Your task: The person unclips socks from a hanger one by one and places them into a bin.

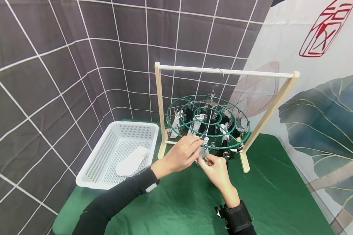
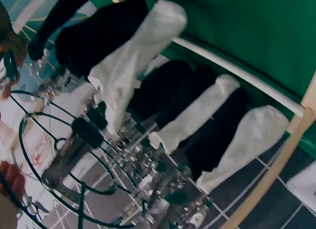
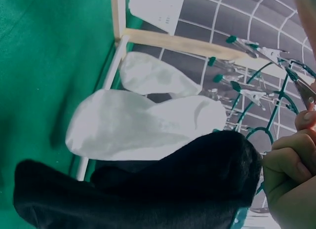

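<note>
A round green hanger with metal clips hangs by its hook from a white rail. Near its front rim is my left hand, fingers bent; whether they pinch something is hidden. Just right of it and lower, my right hand pinches a metal clip between thumb and finger. A white sock shows between the two hands. More white socks and black socks dangle from the clips. Closest in the right wrist view is a black sock, beside a wide white sock.
A wooden stand with a white rail carries the hanger. To the left, a white perforated basket holds one white sock. Green cloth covers the table; dark gridded fabric hangs behind.
</note>
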A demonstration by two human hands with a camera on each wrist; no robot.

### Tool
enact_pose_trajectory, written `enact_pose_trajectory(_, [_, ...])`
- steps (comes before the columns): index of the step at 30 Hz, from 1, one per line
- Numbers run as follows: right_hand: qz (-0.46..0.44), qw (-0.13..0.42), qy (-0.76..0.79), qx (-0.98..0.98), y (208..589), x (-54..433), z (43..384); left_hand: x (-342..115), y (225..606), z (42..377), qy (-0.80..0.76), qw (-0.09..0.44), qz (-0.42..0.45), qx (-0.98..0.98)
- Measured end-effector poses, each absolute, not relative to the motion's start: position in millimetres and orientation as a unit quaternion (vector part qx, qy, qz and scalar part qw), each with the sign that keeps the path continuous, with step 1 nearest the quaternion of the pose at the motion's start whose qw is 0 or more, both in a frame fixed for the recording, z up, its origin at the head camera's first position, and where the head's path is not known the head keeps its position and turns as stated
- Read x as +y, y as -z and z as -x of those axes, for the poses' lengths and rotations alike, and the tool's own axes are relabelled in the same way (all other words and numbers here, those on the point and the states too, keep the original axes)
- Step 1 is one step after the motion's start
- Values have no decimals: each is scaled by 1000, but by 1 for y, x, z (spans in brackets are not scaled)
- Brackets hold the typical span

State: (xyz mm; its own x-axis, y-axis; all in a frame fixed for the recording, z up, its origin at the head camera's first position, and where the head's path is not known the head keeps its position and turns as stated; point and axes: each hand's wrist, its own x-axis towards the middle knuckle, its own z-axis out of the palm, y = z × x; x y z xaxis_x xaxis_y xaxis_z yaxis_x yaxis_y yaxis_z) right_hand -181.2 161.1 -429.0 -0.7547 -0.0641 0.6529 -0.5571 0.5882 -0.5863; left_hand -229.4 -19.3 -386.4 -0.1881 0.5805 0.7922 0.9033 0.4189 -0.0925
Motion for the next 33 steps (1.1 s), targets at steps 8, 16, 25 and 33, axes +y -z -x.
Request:
enact_pose_trajectory(8, [-212, 327, -382, -838, 425, 176, 174, -19, 390, 234, 267, 349, 463, -770])
enact_pose_trajectory(16, [-26, 353, -427, -832, 428, 190, 169, -28, 393, 240, 310, 344, 428, -776])
enact_pose_trajectory(25, [-168, 304, -395, -850, 435, 180, 175, -33, 393, 246, 323, 362, 413, -771])
enact_pose_trajectory(33, [-246, 257, -399, -845, 425, 183, 179, -37, 394, 258, 384, 405, 356, -750])
